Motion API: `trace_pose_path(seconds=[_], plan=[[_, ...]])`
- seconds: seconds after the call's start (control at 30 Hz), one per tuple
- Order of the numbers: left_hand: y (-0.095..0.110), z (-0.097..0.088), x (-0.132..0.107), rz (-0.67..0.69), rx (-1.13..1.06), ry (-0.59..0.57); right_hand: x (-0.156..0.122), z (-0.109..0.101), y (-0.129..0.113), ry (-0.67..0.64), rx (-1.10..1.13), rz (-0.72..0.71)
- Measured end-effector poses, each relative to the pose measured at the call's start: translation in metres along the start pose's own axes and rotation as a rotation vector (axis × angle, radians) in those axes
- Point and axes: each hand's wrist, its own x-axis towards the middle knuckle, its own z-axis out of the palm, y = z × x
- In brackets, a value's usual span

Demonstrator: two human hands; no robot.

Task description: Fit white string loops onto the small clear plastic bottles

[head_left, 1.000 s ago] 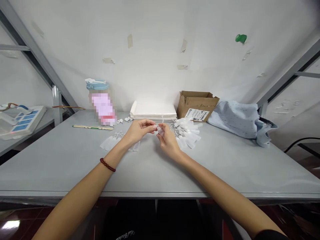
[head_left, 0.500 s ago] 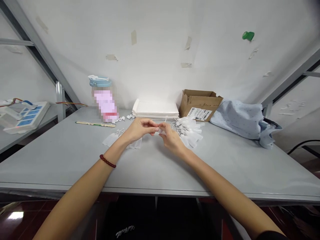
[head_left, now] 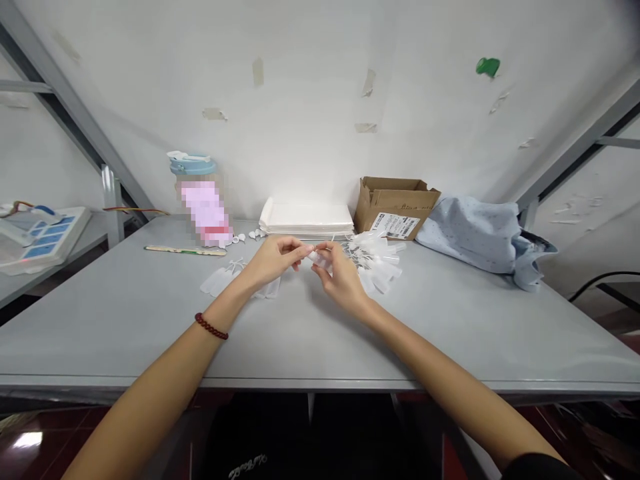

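Note:
Over the middle of the grey table [head_left: 150, 320], my left hand [head_left: 273, 261] and my right hand [head_left: 340, 275] meet with their fingertips pinched together on a small clear plastic piece [head_left: 316, 257]. Each hand grips one end of it. A heap of similar clear plastic pieces [head_left: 376, 263] lies just right of my right hand. A few more clear pieces [head_left: 220, 279] lie on the table left of my left hand. A red bead bracelet [head_left: 211, 327] is on my left wrist.
Against the back wall stand a blurred bottle with a blue lid [head_left: 200, 200], a stack of white sheets [head_left: 307, 219] and an open cardboard box [head_left: 395, 207]. A light blue cloth [head_left: 480, 233] lies at the right. A flat stick [head_left: 185, 251] lies near the bottle. A device with blue panels [head_left: 43, 237] sits far left.
Both hands stay pinched on the small clear piece with only slight finger shifts. The view has drifted a little.

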Motion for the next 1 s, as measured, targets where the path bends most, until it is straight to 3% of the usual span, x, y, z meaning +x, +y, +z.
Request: trace_pose_path(seconds=[0.33,0.67,0.8,1.0], plan=[[-0.006,-0.004,0.001,0.031,-0.041,-0.151,0.001,0.0,0.007,-0.019,-0.035,-0.06],[-0.006,-0.001,0.001,-0.03,-0.019,-0.236,0.001,0.001,0.019,0.008,-0.312,-0.36],[-0.003,-0.004,-0.002,0.039,0.029,-0.261,0.0,-0.001,0.016,0.012,-0.356,-0.341],[-0.006,0.0,-0.002,0.134,0.255,-0.187,0.0,0.0,0.024,-0.021,-0.334,-0.309]])
